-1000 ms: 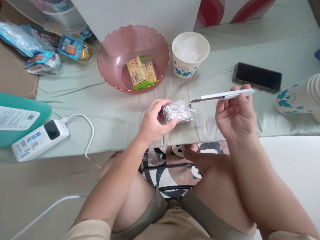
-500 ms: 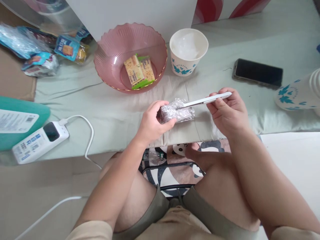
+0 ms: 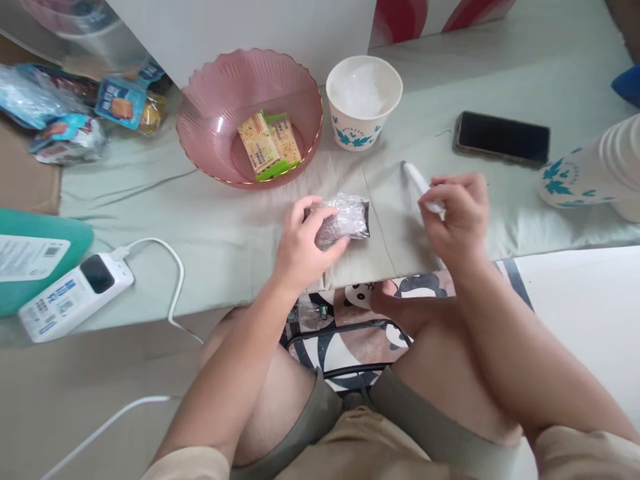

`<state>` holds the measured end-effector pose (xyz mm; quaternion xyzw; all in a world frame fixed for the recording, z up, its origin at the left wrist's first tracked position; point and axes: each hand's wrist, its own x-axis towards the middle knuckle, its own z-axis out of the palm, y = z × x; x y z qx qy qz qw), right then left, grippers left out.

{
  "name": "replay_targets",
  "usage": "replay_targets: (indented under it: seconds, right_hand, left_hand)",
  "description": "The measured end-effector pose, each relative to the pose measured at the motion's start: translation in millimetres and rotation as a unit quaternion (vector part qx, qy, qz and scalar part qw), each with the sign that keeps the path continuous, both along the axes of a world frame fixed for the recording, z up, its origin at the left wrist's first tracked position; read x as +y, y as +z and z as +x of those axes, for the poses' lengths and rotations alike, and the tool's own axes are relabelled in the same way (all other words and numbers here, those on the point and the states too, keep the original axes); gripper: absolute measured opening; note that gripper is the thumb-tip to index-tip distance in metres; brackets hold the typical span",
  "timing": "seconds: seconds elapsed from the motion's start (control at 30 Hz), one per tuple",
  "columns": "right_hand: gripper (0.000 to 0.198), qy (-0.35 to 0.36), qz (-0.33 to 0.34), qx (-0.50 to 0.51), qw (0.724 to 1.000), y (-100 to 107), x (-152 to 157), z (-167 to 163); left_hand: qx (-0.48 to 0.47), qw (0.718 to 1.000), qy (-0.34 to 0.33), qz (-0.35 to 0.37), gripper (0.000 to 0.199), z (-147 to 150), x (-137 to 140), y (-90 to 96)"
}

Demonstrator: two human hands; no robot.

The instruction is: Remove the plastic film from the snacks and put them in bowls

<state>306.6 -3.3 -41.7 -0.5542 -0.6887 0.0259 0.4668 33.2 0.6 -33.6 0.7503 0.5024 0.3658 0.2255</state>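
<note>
My left hand (image 3: 306, 243) grips the left end of a small package wrapped in clear, crinkled plastic (image 3: 347, 217), with fingers over the top and thumb along the near side. The package lies on the pale green cloth, and a dark end shows at its right. My right hand (image 3: 457, 217) is closed around a slim white tool (image 3: 417, 179) with a darker tip; its exact kind is not clear. The tool points up and left, apart from the package. Beyond my hands stand a pink scalloped bowl (image 3: 210, 127) with packaged crackers (image 3: 257, 141) in it and a paper cup (image 3: 357, 127).
A black phone (image 3: 503, 138) and stacked paper cups (image 3: 580, 170) are on the right. At the left are a white power bank (image 3: 75, 293) with a cable (image 3: 177, 280), a green container (image 3: 45, 247) and snack packs (image 3: 120, 103). The cloth's near edge lies above my knees.
My right hand has drawn the white tool away from the package and turned it to point up and left. My left hand still holds the package, whose right end now shows.
</note>
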Motion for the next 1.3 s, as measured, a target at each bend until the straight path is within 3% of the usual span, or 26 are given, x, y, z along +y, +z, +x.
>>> replay_targets:
  seconds: [0.1,0.2,0.27,0.33,0.4,0.47,0.57,0.63,0.77,0.83,0.97,1.07,1.17,1.3]
  right_hand:
    - [0.025,0.099,-0.037,-0.07,0.992,-1.5,-5.4,-7.5]
    - [0.03,0.138,-0.034,-0.12,0.983,-0.3,-10.9,-20.4]
    - [0.025,0.126,-0.033,-0.123,0.984,2.9,-14.1,-34.6]
    - [0.033,0.128,-0.05,-0.117,0.984,6.5,-15.7,-50.1]
    - [0.042,0.152,-0.077,-0.104,0.98,9.5,-15.5,-62.1]
    - [0.03,0.181,-0.107,-0.073,0.975,11.7,-14.3,-67.7]
    - [0.017,0.187,-0.145,-0.012,0.972,14.0,-12.6,-63.5]
    - [0.014,0.155,-0.152,0.017,0.976,15.0,-12.0,-54.7]
    - [0.014,0.039,-0.146,0.023,0.988,17.0,-12.7,-33.8]
    - [0.023,-0.004,-0.136,0.009,0.991,18.4,-14.2,-28.2]
    - [0.044,0.028,-0.115,-0.034,0.992,19.9,-16.5,-36.4]
    - [0.051,0.069,-0.157,-0.073,0.982,19.4,-14.8,-52.1]
    - [0.025,0.054,-0.185,-0.104,0.976,23.6,-14.3,-63.3]
    - [0.016,0.025,-0.126,-0.125,0.984,42.6,-24.7,-65.0]
  left_hand:
    - [-0.061,0.998,0.02,-0.022,0.009,-2.6,1.1,1.1]
    - [-0.21,0.973,0.024,-0.093,0.012,-6.6,3.7,4.7]
    - [-0.348,0.921,0.02,-0.175,0.015,-6.7,4.9,9.6]
    - [-0.454,0.855,0.02,-0.25,0.016,-4.9,5.5,15.8]
    - [-0.493,0.822,0.038,-0.281,0.017,-3.4,6.5,21.1]
    - [-0.479,0.833,0.074,-0.268,0.019,-5.3,8.5,23.5]
    - [-0.399,0.878,0.134,-0.227,0.029,-17.2,12.8,20.6]
    - [-0.348,0.899,0.174,-0.201,0.03,-29.6,15.0,16.6]
    - [-0.303,0.902,0.261,-0.162,0.023,-54.1,15.1,10.8]
    - [-0.243,0.92,0.284,-0.119,0.017,-62.3,13.6,9.9]
    - [-0.029,0.98,0.193,0.025,0.011,-66.2,10.7,9.4]
    - [0.065,0.989,0.124,0.048,0.022,-63.0,9.0,8.7]
    - [0.081,0.99,0.112,0.036,0.005,-61.3,6.2,10.8]
    - [0.049,0.992,0.102,0.061,0.005,-63.5,-3.1,23.5]
